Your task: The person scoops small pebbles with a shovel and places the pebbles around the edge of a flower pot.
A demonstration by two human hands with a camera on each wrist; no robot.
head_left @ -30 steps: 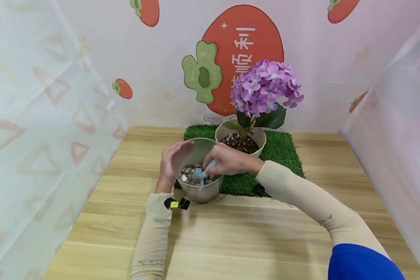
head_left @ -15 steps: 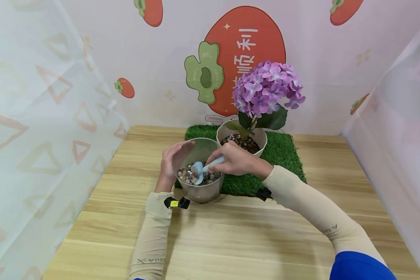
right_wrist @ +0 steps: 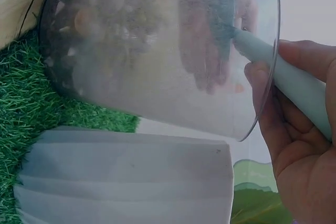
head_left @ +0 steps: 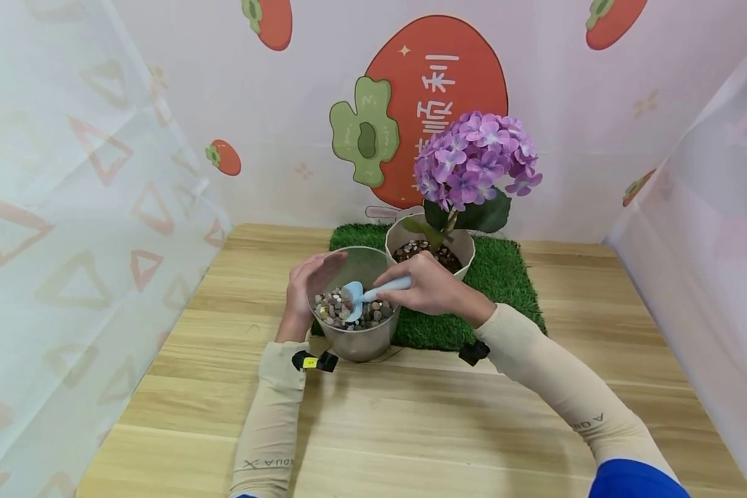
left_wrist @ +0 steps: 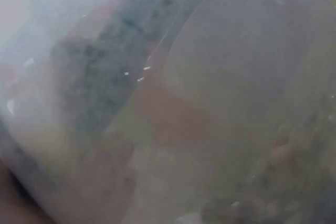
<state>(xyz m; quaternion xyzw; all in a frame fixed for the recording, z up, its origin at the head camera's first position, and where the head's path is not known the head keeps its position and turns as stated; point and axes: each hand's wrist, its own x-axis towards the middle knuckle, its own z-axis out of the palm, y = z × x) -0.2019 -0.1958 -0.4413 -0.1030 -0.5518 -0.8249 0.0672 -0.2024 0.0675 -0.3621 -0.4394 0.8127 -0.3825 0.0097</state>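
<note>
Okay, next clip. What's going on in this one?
A person's right grip holds a light blue scoop, its blade inside a clear container at the pebbles; whether it carries any is hard to tell. The left grip rests against the container's left side. Behind and to the right, a white pot with a purple flower stands on a green mat.

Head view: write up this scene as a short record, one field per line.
left hand: against the clear, round, tapered container
right hand: grips the light-blue plastic scoop by its handle
scoop: blade inside the container, above small mixed-colour stones
flower head: purple, with green leaves, in a white fluted pot
mat: green artificial grass, beneath the pot
</note>
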